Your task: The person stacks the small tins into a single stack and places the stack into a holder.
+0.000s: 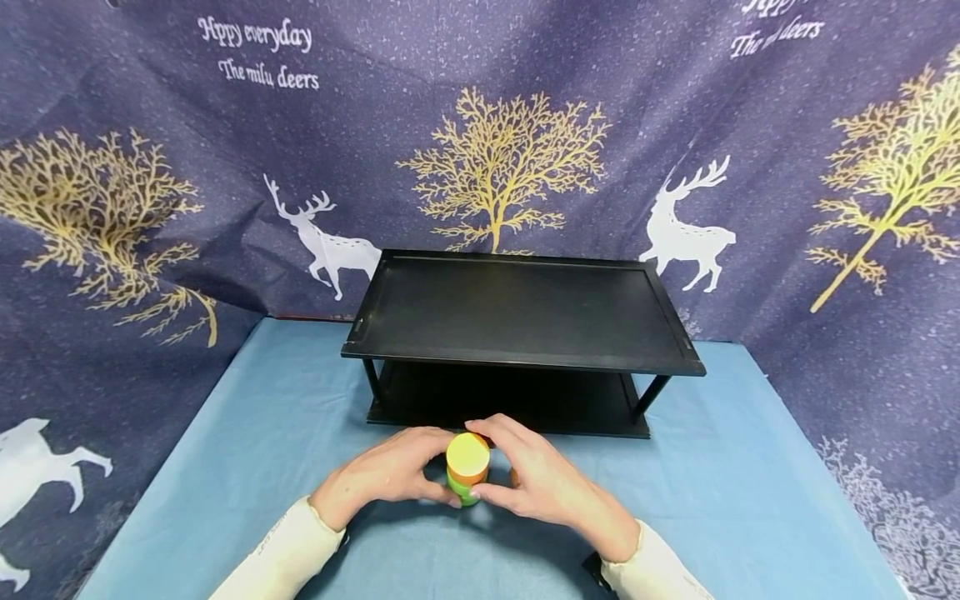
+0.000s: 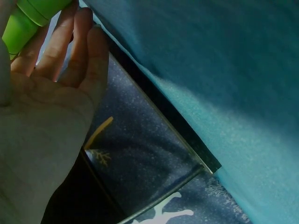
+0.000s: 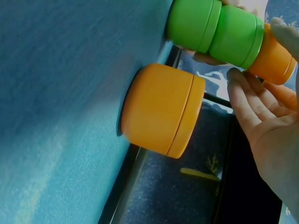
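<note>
Here's the table (image 1: 247, 450), covered in blue, with a black two-tier rack (image 1: 525, 308) standing toward the back! And in front of that, a stack of pots (image 3: 236, 36) rests on its green base; just beside, an orange pot (image 3: 159, 109) stands upright!

your right hand (image 1: 542, 482) hides most of the lone orange container (image 3: 159, 109) from the head view — the container stack (image 2: 21, 29) runs off the left wrist view's top edge — lettering (image 1: 272, 532) on your left sleeve (image 1: 292, 550) is too small to read.
</note>
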A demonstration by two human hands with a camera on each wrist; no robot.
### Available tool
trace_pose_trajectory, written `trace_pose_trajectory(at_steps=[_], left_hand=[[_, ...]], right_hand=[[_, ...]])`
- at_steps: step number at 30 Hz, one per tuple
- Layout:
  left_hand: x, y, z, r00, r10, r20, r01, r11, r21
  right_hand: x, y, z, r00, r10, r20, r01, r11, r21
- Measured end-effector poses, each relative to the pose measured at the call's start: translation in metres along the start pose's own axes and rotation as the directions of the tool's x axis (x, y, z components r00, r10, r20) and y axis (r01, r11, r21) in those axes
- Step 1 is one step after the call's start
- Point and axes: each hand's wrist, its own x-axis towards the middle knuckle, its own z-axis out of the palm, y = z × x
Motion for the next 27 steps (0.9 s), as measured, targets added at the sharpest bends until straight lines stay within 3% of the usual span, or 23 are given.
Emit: trace_pose_trajectory(at_steps=[13, 27], left_hand=[[0.0, 0.0, 0.0, 1.0, 0.004, -0.004, -0.004, 1.0, 0.018], [0.0, 0.001, 0.0, 1.0, -0.015, 0.009, 0.015, 1.0, 0.007]], right_hand=[[-0.006, 0.006, -0.006, 1.0, 0.024, 0.015, -0.025, 0.999, 0.029], [-0.011, 0.01, -0.011, 0.999, 0.035, 0.016, -0.034, 0.998, -0.051]])
